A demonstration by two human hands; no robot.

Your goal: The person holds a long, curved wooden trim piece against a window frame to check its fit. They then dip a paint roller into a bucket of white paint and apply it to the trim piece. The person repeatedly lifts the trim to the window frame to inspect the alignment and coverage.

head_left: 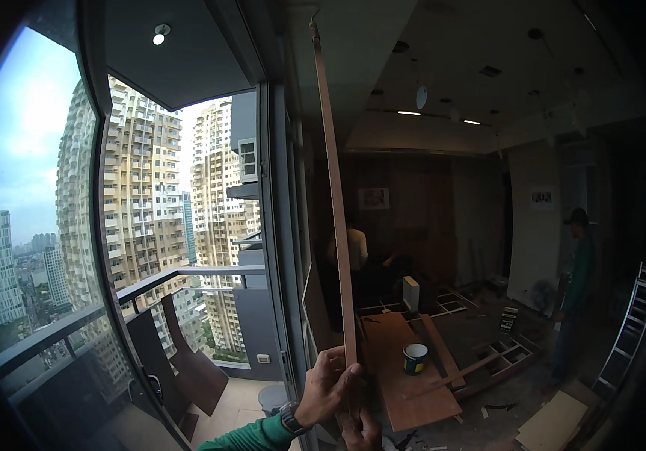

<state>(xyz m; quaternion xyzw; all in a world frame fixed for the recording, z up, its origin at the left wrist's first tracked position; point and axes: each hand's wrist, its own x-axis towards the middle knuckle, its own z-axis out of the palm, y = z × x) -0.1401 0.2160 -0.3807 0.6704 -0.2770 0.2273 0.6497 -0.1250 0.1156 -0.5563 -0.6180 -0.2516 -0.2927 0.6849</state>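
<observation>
I hold a long, thin brown wooden strip (336, 210) upright, edge-on to the camera; it reaches from my hands almost up to the ceiling. My left hand (328, 385), with a wristwatch and a green sleeve, grips the strip near its lower end. Just below it at the picture's bottom edge, my right hand (360, 434) is closed around the strip's foot and only partly shows. The strip stands beside the dark frame of a glass balcony door (274, 225).
A brown board (406, 391) lies on the floor with a small tin can (415, 359) on it, amid wooden frames and offcuts. Two people stand in the dim room, one at the back (354, 248), one at right (575, 286). A ladder (631, 323) leans far right. Boards lean on the balcony (188, 361).
</observation>
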